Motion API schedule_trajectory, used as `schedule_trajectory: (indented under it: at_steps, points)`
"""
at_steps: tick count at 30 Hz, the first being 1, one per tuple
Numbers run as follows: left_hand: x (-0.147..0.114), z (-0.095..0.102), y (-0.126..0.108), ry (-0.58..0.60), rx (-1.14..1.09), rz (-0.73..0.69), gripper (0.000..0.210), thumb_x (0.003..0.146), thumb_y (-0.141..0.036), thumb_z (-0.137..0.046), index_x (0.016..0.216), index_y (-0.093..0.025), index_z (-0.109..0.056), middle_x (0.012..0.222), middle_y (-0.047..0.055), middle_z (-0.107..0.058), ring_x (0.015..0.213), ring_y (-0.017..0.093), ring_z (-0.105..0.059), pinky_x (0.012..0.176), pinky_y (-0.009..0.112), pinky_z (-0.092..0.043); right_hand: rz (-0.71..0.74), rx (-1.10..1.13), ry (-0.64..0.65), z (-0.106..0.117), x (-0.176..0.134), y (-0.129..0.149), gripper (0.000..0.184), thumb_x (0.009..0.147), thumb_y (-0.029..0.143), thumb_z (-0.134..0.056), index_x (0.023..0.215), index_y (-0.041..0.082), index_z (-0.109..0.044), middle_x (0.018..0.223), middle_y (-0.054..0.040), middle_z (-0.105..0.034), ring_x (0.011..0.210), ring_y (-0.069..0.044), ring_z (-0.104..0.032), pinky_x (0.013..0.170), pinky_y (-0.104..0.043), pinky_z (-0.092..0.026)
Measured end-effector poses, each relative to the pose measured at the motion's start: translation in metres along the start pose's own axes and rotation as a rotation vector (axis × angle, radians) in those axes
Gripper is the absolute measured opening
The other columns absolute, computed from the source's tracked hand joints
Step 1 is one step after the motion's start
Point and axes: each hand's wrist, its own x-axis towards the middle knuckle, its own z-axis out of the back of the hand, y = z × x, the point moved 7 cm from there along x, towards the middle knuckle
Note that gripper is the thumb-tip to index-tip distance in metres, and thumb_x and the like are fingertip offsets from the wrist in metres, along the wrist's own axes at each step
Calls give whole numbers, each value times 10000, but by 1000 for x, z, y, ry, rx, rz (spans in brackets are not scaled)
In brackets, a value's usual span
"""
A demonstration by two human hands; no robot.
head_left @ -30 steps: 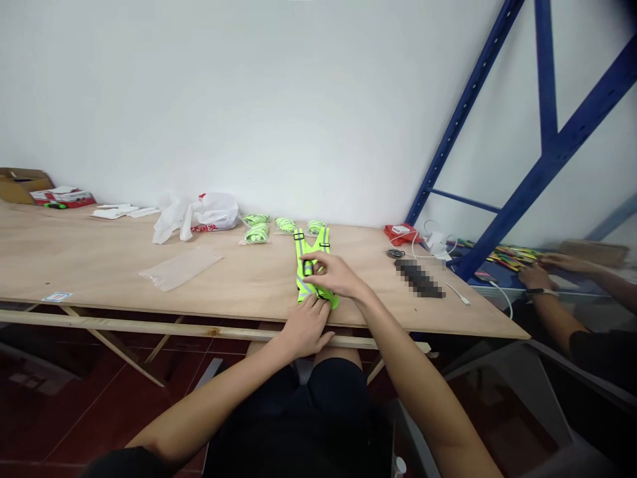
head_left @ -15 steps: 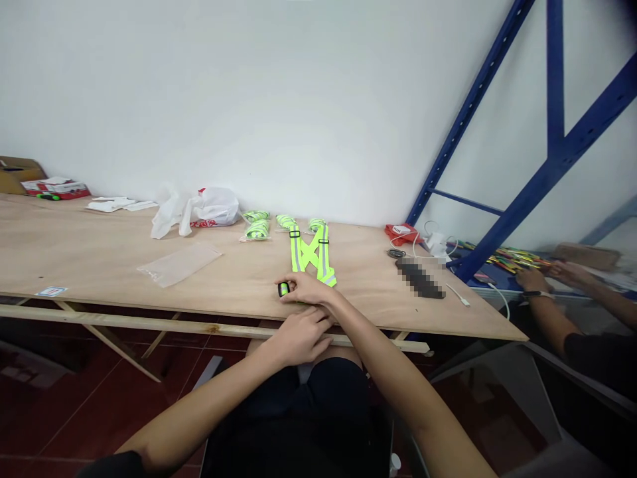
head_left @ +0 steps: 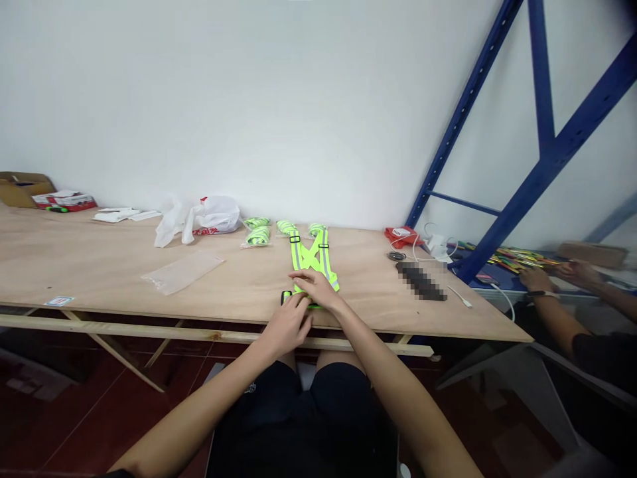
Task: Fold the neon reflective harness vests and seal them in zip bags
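A neon yellow reflective vest (head_left: 326, 260) of crossed straps with grey stripes lies on the table in front of me. Two black sliders sit on its upper straps. My right hand (head_left: 317, 287) rests across its lower part, fingers stretched out and covering some of the straps. Just below, my left hand (head_left: 287, 326) has its fingers bent around the vest's near edge; the fingertips are partly hidden. Beside those fingertips is a black buckle (head_left: 285, 297) at the vest's lower left corner.
Several bagged reflective vests (head_left: 257, 235) lie by the wall. Further left are a clear plastic bag (head_left: 184, 272), a white carrier bag (head_left: 219, 214) and a red-white box (head_left: 64, 200). Right: a blurred dark object (head_left: 421, 281), cables, a blue rack (head_left: 507, 212) and another person's hands (head_left: 537, 280).
My right hand has let go of the buckle and moved right, now flat over the vest. My left hand has moved up and left to the vest's near edge. The view shifted slightly.
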Motion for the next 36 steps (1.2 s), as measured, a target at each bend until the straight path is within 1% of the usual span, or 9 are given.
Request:
schedule_trajectory:
  at_steps: [3, 6, 9, 12, 18, 22, 29, 32, 36]
  points:
    - [3, -6, 5, 14, 60, 12, 332, 921, -200, -468, 1250, -193, -506, 1243, 141, -616, 1171, 302, -568, 997, 477, -480, 84, -341, -179, 20, -25, -2, 317, 938, 276, -514, 1190, 189, -684, 1277, -122, -665, 1249, -248, -561, 1108, -445, -394]
    - [10, -8, 9, 48, 102, 47, 358, 942, -240, -469, 1293, -175, -484, 1184, 152, -647, 1095, 304, -601, 939, 456, -498, -43, -522, -186, 34, -48, -23, 388, 968, 349, -489, 1294, 192, -629, 1437, -152, -556, 1391, -286, -442, 1163, -507, -324]
    - [18, -7, 10, 70, 146, 77, 399, 952, -307, -488, 1314, -140, -481, 1184, 178, -637, 1077, 318, -601, 912, 450, -497, -129, -523, -104, 38, -59, -36, 465, 998, 423, -434, 1360, 171, -580, 1478, -171, -518, 1427, -295, -410, 1164, -498, -335]
    - [25, -11, 9, 118, 219, 86, 290, 965, -324, -477, 1182, -151, -562, 1170, 176, -629, 1085, 328, -595, 921, 470, -480, -118, -534, -61, 36, -61, -34, 458, 1010, 421, -408, 1332, 159, -601, 1454, -177, -542, 1419, -293, -428, 1166, -480, -338]
    - [30, -18, 14, 136, 217, 84, 373, 977, -447, -472, 1212, -163, -524, 1488, 240, -447, 1397, 418, -378, 1081, 642, -308, -95, -580, -6, 34, -61, -27, 489, 1022, 391, -363, 1344, 93, -579, 1452, -207, -538, 1420, -301, -426, 1186, -477, -306]
    - [32, -25, 18, 242, 210, 84, 484, 979, -523, -443, 1258, -130, -484, 1523, 278, -399, 1405, 438, -382, 1050, 610, -367, -98, -602, 12, 34, -64, -31, 494, 1020, 390, -355, 1358, 102, -570, 1443, -182, -555, 1438, -303, -401, 1186, -472, -314]
    - [29, -27, 17, 296, 204, 80, 543, 990, -567, -394, 1283, -115, -459, 1528, 284, -391, 1495, 391, -246, 1123, 594, -300, -55, -656, 21, 34, -74, -32, 553, 1024, 426, -342, 1431, 93, -515, 1504, -195, -487, 1445, -313, -396, 1183, -504, -335]
    - [24, -26, 16, 306, 187, 74, 584, 989, -583, -380, 1300, -94, -450, 1535, 299, -373, 1488, 396, -263, 1129, 586, -303, -20, -691, 74, 30, -81, -25, 583, 1038, 424, -313, 1506, 94, -418, 1543, -188, -434, 1454, -305, -383, 1185, -500, -342]
    - [10, -23, 10, 297, 163, 22, 538, 989, -556, -399, 1290, -113, -459, 1524, 284, -402, 1490, 380, -274, 1128, 584, -320, 84, -736, 135, 22, -98, -12, 612, 1030, 446, -382, 1580, 197, -282, 1595, -130, -366, 1476, -288, -344, 1180, -502, -358]
